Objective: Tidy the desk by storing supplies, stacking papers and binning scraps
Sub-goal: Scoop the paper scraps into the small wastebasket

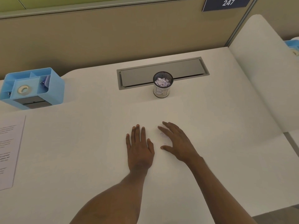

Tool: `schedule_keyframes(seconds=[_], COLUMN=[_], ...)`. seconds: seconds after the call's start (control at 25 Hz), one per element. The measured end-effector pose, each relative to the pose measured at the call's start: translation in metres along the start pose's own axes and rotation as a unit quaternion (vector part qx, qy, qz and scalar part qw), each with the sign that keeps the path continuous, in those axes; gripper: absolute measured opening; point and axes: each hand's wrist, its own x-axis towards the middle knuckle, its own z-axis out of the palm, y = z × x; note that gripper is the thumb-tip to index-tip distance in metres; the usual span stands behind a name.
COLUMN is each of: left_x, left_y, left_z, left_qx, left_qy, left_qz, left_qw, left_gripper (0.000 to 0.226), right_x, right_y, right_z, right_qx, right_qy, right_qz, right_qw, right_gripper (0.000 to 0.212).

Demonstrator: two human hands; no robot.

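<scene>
Two hands, one head view.

Head view, item by item:

1. Left hand (140, 147): palm down on the desk (80, 151), fingers straight and a little spread, holding nothing.
2. Right hand (177, 141): just beside the left and apart from it, palm down, fingers fanned wider, thumb out, holding nothing. A faint mark (162, 134) by its fingers is too blurred to identify.
3. Mesh bin (162, 90): upright at the far middle of the desk, in front of the cable hatch (161, 71), with crumpled scraps (162, 81) inside and near its rim.
4. Blue organiser (53, 84): far left, with a tape roll (24, 89) in its middle compartment and small supplies in the side ones; they are too small to name.
5. Sheets of paper (8, 151): flat at the left edge, partly out of frame. Whether there is one sheet or a stack cannot be told.
6. Number plate (227, 3): on the partition, upper right.

Assessment: storing, stacking and binning all look done or nearly done, and the step in hand reads as a final check.

Handling note: to do it well, sweep both flat palms outward across the bare surface to feel for stray bits. Inspect the blurred mark and, if it is a scrap, pinch it up and drop it in the bin. Square the paper edges against the desk edge.
</scene>
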Motion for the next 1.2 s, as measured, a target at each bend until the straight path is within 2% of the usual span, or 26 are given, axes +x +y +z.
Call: schedule_keyframes(seconds=[0.08, 0.16, 0.24, 0.32, 0.44, 0.56, 0.72, 0.92, 1.08, 1.2], left_x=[0.000, 0.000, 0.001, 0.000, 0.000, 0.000, 0.000, 0.001, 0.000, -0.001], left_y=[0.000, 0.000, 0.001, 0.001, 0.001, 0.001, 0.001, 0.001, 0.001, 0.000], left_z=[-0.001, -0.001, -0.001, -0.002, -0.002, -0.002, -0.002, -0.002, -0.002, -0.003], left_qx=[-0.001, -0.003, -0.008, -0.012, -0.012, -0.008, -0.016, -0.016, -0.020, -0.019], left_qy=[0.001, 0.005, 0.014, 0.021, 0.017, 0.011, 0.017, 0.015, 0.016, 0.019], left_qz=[0.000, 0.000, 0.002, 0.007, 0.006, 0.005, 0.004, 0.006, 0.004, 0.007], left_qw=[1.000, 1.000, 1.000, 1.000, 1.000, 1.000, 1.000, 1.000, 1.000, 1.000], left_gripper=[0.058, 0.058, 0.056, 0.056, 0.056, 0.056, 0.055, 0.056, 0.056, 0.056], right_x=[0.002, 0.003, 0.003, 0.000, -0.004, -0.007, -0.006, -0.016, -0.019, -0.014], right_y=[0.006, 0.009, 0.011, 0.015, 0.015, 0.010, 0.017, 0.026, 0.020, 0.014], right_z=[0.004, 0.004, 0.000, -0.003, -0.001, 0.009, 0.004, 0.001, 0.000, -0.004], right_qx=[-0.002, 0.007, 0.010, -0.017, -0.070, -0.102, -0.102, -0.155, -0.136, -0.143], right_qy=[0.009, 0.058, 0.090, 0.078, 0.014, 0.018, 0.104, 0.077, 0.107, 0.102], right_qz=[-0.015, -0.029, -0.033, -0.035, -0.060, -0.123, -0.135, -0.095, -0.086, -0.040], right_qw=[1.000, 0.998, 0.995, 0.996, 0.996, 0.987, 0.980, 0.980, 0.981, 0.984], right_gripper=[0.058, 0.031, 0.016, 0.027, 0.049, 0.036, 0.014, 0.043, 0.036, 0.031])
